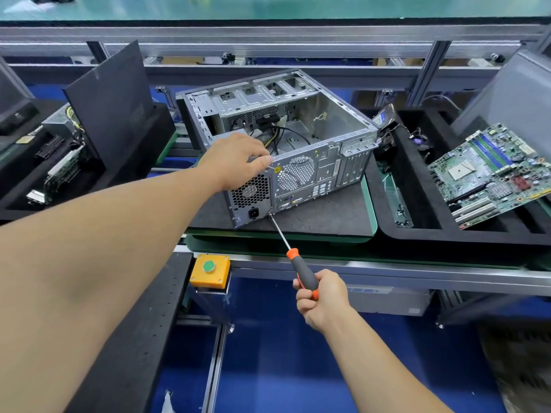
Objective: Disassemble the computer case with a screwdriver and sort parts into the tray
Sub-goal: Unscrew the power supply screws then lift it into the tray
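Now hands steady case, drive screwdriver.

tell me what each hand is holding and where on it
The right hand grips the screwdriver by its orange and grey handle. The left hand holds the computer case at the top rear edge.
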